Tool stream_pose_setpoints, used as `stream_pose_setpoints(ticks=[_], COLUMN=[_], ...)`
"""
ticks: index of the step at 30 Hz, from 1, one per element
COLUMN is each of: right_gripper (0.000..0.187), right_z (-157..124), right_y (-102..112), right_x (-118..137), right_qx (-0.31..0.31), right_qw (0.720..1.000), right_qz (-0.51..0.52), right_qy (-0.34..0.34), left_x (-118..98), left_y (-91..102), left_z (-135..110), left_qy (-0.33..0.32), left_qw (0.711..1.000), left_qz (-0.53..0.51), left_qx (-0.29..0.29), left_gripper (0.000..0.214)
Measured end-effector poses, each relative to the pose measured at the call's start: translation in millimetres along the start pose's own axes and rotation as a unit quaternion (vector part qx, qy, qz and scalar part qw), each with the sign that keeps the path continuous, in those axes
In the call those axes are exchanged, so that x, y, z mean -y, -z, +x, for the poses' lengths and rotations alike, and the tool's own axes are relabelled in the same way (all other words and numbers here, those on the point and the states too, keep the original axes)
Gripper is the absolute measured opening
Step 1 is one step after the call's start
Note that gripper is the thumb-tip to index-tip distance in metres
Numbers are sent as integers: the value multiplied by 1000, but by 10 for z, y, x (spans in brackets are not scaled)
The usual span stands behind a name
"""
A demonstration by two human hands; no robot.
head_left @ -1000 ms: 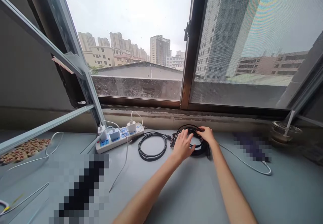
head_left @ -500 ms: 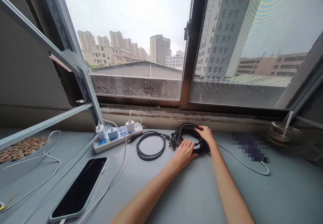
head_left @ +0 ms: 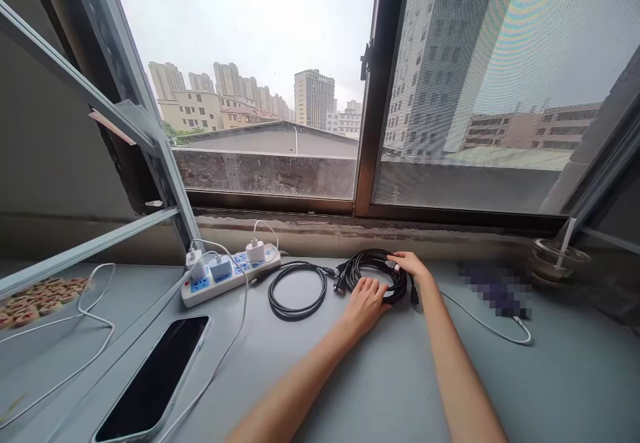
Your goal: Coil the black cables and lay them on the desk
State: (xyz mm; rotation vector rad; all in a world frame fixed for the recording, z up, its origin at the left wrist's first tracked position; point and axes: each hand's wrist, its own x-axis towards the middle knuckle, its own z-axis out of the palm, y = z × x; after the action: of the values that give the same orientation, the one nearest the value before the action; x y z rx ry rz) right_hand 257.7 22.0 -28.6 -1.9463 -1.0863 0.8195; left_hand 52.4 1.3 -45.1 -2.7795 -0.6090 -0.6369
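Note:
A thick coil of black cables (head_left: 367, 256) lies on the grey tabletop against the wall below the window. My left hand (head_left: 367, 302) grips the coil's front edge, fingers over the loops and thumb at the right. At the coil's back right, my right hand (head_left: 411, 264) has its fingers closed on the black cable, close to a light-ended plug (head_left: 393, 265). Dark connectors (head_left: 340, 284) stick out at the coil's left side, and another black plug (head_left: 414, 294) hangs out under my right wrist. A smaller single loop of black cable (head_left: 299, 313) lies flat to the left.
Left of the loop stands a white power strip (head_left: 255, 273) with several chargers and white cords. A phone (head_left: 153, 380) lies at the front left. On the right are a pixelated dark object (head_left: 497, 290) with a white cable and a lidded cup (head_left: 555, 266) with a straw.
Around the coil my right hand has shifted slightly; the light-ended plug and the black plug under my wrist now show more clearly. My left hand stays on the coil. The view moved slightly.

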Motion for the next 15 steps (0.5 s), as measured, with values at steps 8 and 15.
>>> stream_pose_setpoints(ticks=[8, 15], right_gripper=[31, 33], right_z=[-80, -105], right_y=[-2, -44], right_x=[16, 115], right_qx=[61, 44], right_qw=[996, 996], right_qz=[62, 37], right_qy=[-4, 62], left_x=[13, 31], left_y=[22, 9], left_z=[-17, -11], left_qy=[6, 19], left_qw=[1000, 999], left_qz=[-5, -26], left_qx=[16, 22], left_gripper=[27, 30])
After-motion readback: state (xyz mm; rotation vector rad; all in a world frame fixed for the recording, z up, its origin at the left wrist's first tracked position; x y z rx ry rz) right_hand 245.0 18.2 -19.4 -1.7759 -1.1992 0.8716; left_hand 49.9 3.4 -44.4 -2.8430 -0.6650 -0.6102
